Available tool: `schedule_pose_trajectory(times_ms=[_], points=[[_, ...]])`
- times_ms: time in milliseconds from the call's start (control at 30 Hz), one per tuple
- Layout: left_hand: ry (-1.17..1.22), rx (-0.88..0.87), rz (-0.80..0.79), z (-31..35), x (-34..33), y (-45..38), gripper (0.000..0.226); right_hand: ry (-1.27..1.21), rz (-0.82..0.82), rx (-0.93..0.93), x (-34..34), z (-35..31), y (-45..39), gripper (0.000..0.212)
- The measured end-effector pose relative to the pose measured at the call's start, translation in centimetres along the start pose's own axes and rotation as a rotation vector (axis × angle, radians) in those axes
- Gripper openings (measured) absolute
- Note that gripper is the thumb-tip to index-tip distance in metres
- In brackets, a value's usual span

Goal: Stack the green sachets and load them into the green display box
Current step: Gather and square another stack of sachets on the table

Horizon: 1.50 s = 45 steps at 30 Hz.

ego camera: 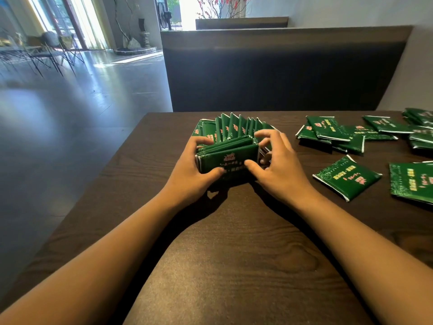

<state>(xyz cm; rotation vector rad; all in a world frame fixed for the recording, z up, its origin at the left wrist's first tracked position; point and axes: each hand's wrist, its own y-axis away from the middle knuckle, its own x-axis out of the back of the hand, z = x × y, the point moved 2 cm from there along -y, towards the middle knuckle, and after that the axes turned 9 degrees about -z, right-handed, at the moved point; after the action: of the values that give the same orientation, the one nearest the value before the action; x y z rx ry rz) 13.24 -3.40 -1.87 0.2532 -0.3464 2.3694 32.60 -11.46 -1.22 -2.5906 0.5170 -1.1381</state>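
Nearest me, the two forearms run up the dark wooden table (225,266) to a small stack of green sachets (228,158), and that stack serves as my landmark. The left hand (187,174) clamps its left end, thumb on the front face and fingers curled over the top. The right hand (278,170) holds the other end, thumb on the front; its fingers arch over the top right corner, and I cannot tell how firmly they press.

The stack stands on edge and is held only at its ends. To my eye a loose squeeze could let the slippery middle packets bow out and spill, and uneven edges could catch when the stack is loaded.

The sachets are flat, glossy and dark green, with pale and red print and thin white edges.

Just behind the stack a row of standing sachets (236,127) fans out unevenly. I take it to sit in the display box, though the box walls are hidden from me. A clumsy push there could knock the fan over.

To the right of the stack loose sachets (346,178) lie flat, and further back on that side more sachets (332,131) overlap in a heap.
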Motion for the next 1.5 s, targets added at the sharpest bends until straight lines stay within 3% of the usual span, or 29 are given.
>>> schedule_pose_trajectory(times_ms=[100,333,467,600,700,800,933,1167,1333,1500], points=[[-0.026,-0.028,0.016,0.2,0.0,0.0,0.053,0.021,-0.058,0.032,-0.2,-0.5,0.2,0.077],[-0.09,-0.054,-0.039,0.2,0.0,0.0,0.073,0.234,-0.363,-0.002,-1.6,-1.5,1.0,0.086],[-0.128,-0.056,-0.014,0.0,0.0,-0.1,0.069,0.263,-0.273,0.031,-1.1,-1.5,0.8,0.075],[-0.138,-0.061,0.028,-0.2,0.2,-0.3,0.064,0.162,-0.031,0.042,-0.6,-1.1,0.4,0.057],[-0.133,-0.046,0.06,-0.3,0.4,-0.4,0.066,0.129,0.056,-0.036,0.1,-0.1,-0.1,0.061],[-0.093,-0.04,0.087,-0.3,0.5,-0.3,0.07,0.272,-0.086,-0.172,0.5,1.5,-0.3,0.082],[-0.058,-0.042,0.092,-0.2,0.4,-0.2,0.07,0.413,-0.282,-0.241,0.3,3.0,-0.4,0.081],[-0.066,-0.032,0.08,-0.4,0.5,-0.3,0.068,0.506,-0.102,-0.257,0.8,2.8,-0.6,0.073],[-0.044,-0.021,0.082,-0.4,0.4,-0.3,0.065,0.553,-0.175,-0.37,1.4,3.0,-0.7,0.055],[-0.032,-0.01,0.082,-0.5,0.5,-0.4,0.063,0.546,-0.139,-0.334,1.8,2.5,-0.6,0.06]])
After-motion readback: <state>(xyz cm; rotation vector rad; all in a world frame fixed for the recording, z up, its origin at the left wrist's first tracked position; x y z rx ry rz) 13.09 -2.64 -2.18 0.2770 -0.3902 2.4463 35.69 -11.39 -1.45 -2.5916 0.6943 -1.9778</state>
